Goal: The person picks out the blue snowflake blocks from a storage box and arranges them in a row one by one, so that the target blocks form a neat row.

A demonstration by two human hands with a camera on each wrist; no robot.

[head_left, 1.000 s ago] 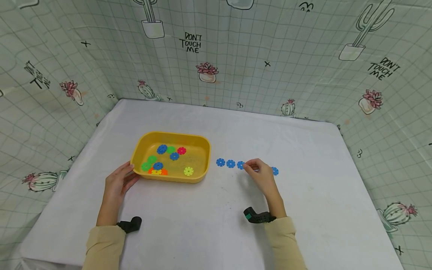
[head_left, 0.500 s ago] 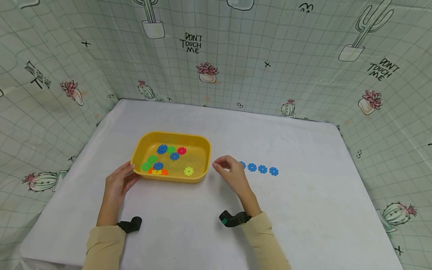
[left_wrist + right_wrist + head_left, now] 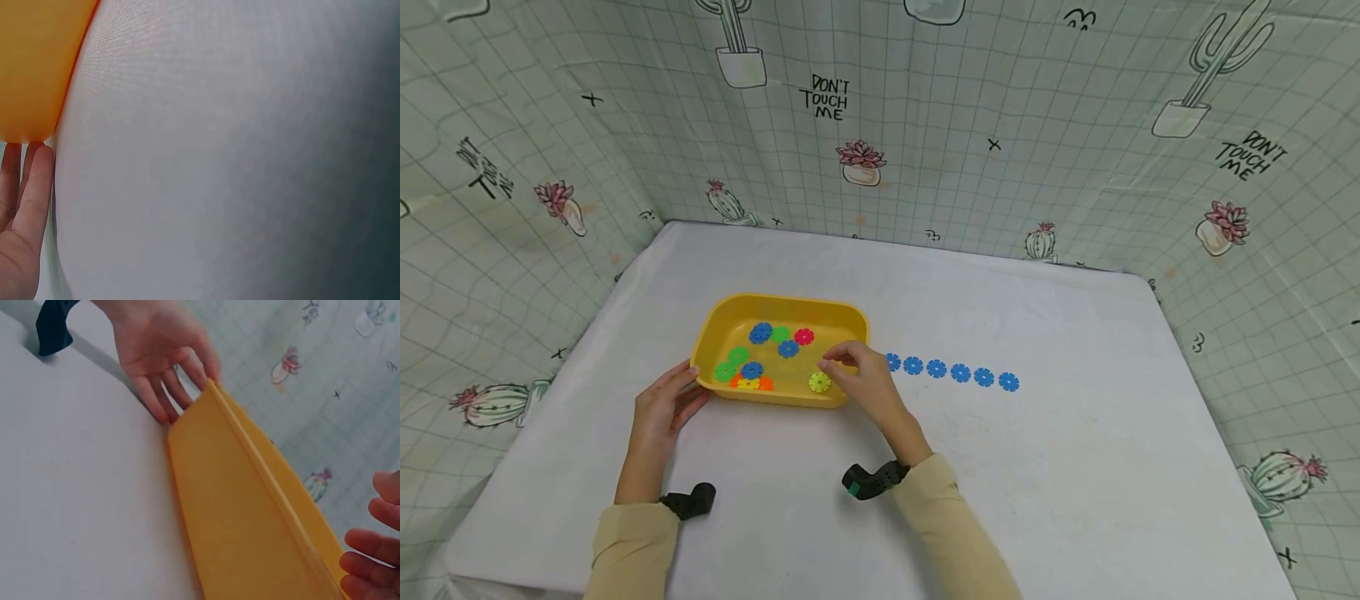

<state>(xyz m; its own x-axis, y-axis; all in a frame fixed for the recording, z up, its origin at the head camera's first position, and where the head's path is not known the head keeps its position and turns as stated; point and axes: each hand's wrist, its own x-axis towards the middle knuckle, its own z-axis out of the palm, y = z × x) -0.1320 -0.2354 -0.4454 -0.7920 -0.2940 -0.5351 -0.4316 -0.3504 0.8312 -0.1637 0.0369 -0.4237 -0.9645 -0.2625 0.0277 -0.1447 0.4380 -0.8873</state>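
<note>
A shallow yellow tray (image 3: 842,315) stands left of centre in the head view. Notched plastic snowflake discs lie in it, blue (image 3: 788,348), green (image 3: 737,355), red (image 3: 804,337), orange and yellow-green (image 3: 819,382). My left hand (image 3: 658,408) holds the tray's near left corner, thumb at the rim and fingers against the outer wall. Over the tray's right end hovers my right hand (image 3: 865,379), fingers loosely bent and apart from the thumb, just above the yellow-green disc. Nothing shows between those fingers (image 3: 369,544) in the right wrist view.
Right of the tray, several blue discs (image 3: 960,372) form a slightly slanting row on the white table (image 3: 1075,467), the leftmost close to the tray's rim. Grid-patterned curtains (image 3: 925,108) with cactus prints surround the table's back and sides.
My right hand has travelled left from the row of blue discs, across the tray's right rim, to above the tray. The whole row is now uncovered. My left hand and the tray stay put.
</note>
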